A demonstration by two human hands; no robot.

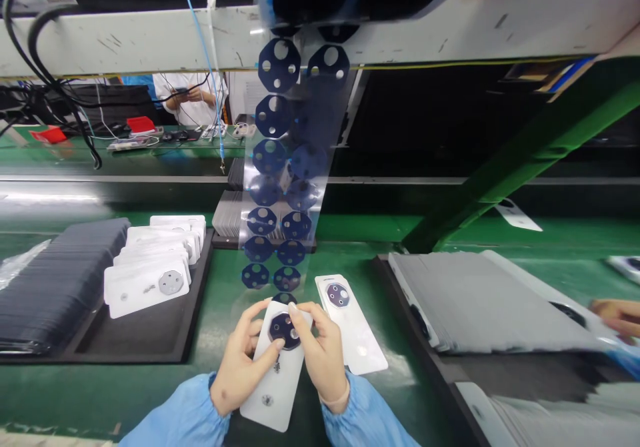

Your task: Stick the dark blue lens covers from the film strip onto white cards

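From afar, I see the white panel (278, 383) between my left hand (245, 360) and right hand (321, 353), both clamped on it (thumbs at its dark disc (283, 329)).

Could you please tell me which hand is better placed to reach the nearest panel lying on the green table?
Probably the right hand: the nearest panel lies just beside it, while the left hand is across the held panel.
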